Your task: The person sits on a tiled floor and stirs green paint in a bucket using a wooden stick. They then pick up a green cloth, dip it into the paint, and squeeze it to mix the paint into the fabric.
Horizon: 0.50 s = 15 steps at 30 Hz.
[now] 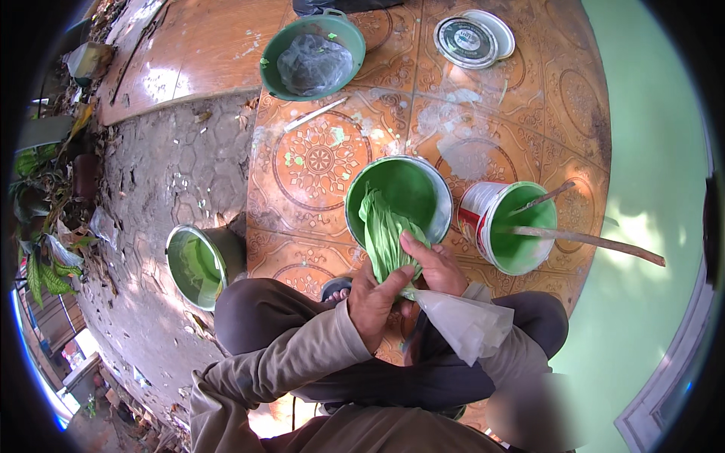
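Note:
Both hands grip a bunched plastic bag over my lap. Its upper part is bright green and pleated, hanging into the mouth of a green-coated bucket. The translucent white end flares out below my fingers toward the lower right. My left hand is closed round the gathered neck, thumb on top. My right hand is closed on it just beyond, thumb pressed along the green folds. Whether anything is inside the bag, I cannot tell.
At the right, a paint pail holds green paint and two wooden sticks. A small green bucket stands left of my knee. A green basin with clear plastic, a white stick and lids lie farther off. A green wall borders the right.

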{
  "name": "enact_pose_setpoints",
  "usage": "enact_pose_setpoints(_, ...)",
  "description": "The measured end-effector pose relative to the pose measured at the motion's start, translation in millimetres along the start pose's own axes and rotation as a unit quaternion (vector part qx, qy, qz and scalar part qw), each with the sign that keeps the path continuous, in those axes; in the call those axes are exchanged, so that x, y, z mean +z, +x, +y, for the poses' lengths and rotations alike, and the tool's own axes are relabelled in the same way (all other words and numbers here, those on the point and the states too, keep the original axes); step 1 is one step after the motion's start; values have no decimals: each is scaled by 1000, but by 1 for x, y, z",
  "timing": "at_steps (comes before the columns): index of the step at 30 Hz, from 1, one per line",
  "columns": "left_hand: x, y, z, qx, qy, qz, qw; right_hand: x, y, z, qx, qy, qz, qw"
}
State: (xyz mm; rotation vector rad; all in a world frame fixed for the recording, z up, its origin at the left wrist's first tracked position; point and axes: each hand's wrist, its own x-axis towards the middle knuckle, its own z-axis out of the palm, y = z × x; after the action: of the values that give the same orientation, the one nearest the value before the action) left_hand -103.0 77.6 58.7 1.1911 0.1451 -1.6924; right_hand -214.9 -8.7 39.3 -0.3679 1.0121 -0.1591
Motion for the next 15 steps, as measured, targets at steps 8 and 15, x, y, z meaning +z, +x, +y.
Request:
enact_pose_setpoints(8,2,-5,-6,13,61,14,998,0,17,13,18,173,-1,985)
enact_pose_setpoints(15,0,-13,-2,-31,133,-7,991,-2,31,17,-37,202,14,979)
